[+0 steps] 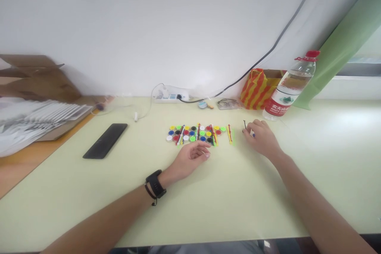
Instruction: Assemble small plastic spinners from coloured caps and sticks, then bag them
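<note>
Two bare hands work over the pale green table (pixel 232 202). The right hand (pixel 263 137) pinches a small dark stick (pixel 244 124) between thumb and fingertips; a bit of blue (pixel 254 135) shows below the fingers, too small to identify. The left hand (pixel 190 158) is loosely curled and grips nothing visible, its fingertips at the near side of a cluster of coloured discs (pixel 192 133). A black watch (pixel 156 183) circles that wrist.

The discs, in white, red, blue, yellow, green and black, form three rows near the middle of the table, nearer its far edge than its near one. Slim arrow-shaped pieces (pixel 229 134) lie across the rows, and a few lie just beyond their right end, between the discs and the right hand.

Toward the left edge, a black phone (pixel 105 141) lies aslant; at the far left corner are stacked white papers (pixel 44 115) and an open cardboard box (pixel 59 81). Along the far edge sit a white power strip (pixel 171 97), a small round tin (pixel 203 104), a pair of glasses (pixel 228 103), a red-and-yellow bag (pixel 254 89) and, just beside it, a large red-capped water bottle (pixel 281 99).
</note>
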`<control>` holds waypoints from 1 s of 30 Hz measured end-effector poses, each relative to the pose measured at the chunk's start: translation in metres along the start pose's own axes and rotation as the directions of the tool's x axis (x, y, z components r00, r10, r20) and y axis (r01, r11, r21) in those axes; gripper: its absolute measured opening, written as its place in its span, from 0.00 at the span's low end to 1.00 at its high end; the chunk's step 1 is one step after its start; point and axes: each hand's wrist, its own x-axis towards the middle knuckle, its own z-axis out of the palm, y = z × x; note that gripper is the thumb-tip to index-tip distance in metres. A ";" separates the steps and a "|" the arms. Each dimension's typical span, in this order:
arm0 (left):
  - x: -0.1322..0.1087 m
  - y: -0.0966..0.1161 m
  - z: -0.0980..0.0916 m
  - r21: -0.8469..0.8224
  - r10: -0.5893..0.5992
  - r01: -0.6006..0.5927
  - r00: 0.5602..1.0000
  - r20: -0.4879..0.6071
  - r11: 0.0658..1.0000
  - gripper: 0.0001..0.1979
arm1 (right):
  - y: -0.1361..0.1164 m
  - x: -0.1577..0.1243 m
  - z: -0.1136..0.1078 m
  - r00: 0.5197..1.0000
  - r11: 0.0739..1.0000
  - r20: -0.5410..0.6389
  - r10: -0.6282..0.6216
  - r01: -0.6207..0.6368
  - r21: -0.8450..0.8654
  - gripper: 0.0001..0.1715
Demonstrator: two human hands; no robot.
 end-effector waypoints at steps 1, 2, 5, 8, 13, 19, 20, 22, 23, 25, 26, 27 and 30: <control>0.000 -0.001 0.000 0.000 0.003 -0.003 1.000 0.000 1.000 0.17 | 0.004 -0.001 0.004 1.000 0.999 0.031 0.005 -0.004 -0.036 0.14; 0.000 -0.002 0.000 0.002 0.004 -0.004 1.000 -0.001 1.000 0.17 | 0.007 -0.002 0.008 0.998 0.998 0.055 0.013 -0.009 -0.065 0.14; 0.000 -0.003 -0.001 0.009 0.004 -0.004 1.000 -0.004 1.000 0.16 | 0.011 -0.003 0.014 0.998 0.993 0.052 0.047 -0.041 -0.111 0.11; 0.000 -0.002 0.000 0.011 0.005 -0.005 1.000 0.005 1.000 0.15 | 0.008 -0.002 0.014 1.000 0.996 0.005 0.027 -0.026 -0.081 0.06; 0.000 0.001 0.001 0.010 0.010 -0.010 1.000 0.010 1.000 0.15 | -0.012 -0.004 0.018 0.985 0.987 0.066 -0.161 0.161 0.006 0.11; 0.000 0.003 0.001 0.020 0.007 -0.007 1.000 0.010 1.000 0.13 | -0.027 -0.005 0.025 0.971 0.982 0.157 -0.179 0.185 -0.024 0.15; 0.000 0.003 0.001 0.022 0.006 -0.007 1.000 0.011 1.000 0.13 | -0.027 -0.005 0.026 0.972 0.984 0.159 -0.173 0.177 -0.016 0.14; 0.000 0.002 0.001 0.028 0.007 -0.008 1.000 0.009 1.000 0.13 | -0.025 -0.004 0.027 0.974 0.987 0.157 -0.161 0.163 -0.005 0.14; 0.000 0.002 0.001 0.030 0.008 -0.009 1.000 0.006 1.000 0.13 | -0.024 -0.004 0.028 0.975 0.987 0.156 -0.158 0.160 -0.002 0.14; 0.001 0.002 0.001 0.036 0.012 -0.012 1.000 0.002 0.999 0.13 | -0.022 -0.003 0.030 0.975 0.987 0.156 -0.159 0.162 -0.002 0.13; 0.001 0.002 0.001 0.040 0.013 -0.013 1.000 0.002 0.999 0.13 | -0.022 -0.003 0.030 0.974 0.986 0.156 -0.162 0.164 -0.003 0.13; 0.001 0.002 0.001 0.043 0.014 -0.014 1.000 0.004 0.999 0.13 | -0.021 -0.002 0.031 0.975 0.986 0.155 -0.162 0.165 -0.006 0.12; 0.001 0.003 0.001 0.046 0.010 -0.010 1.000 0.006 0.999 0.13 | -0.022 -0.001 0.031 0.977 0.987 0.142 -0.157 0.161 -0.014 0.11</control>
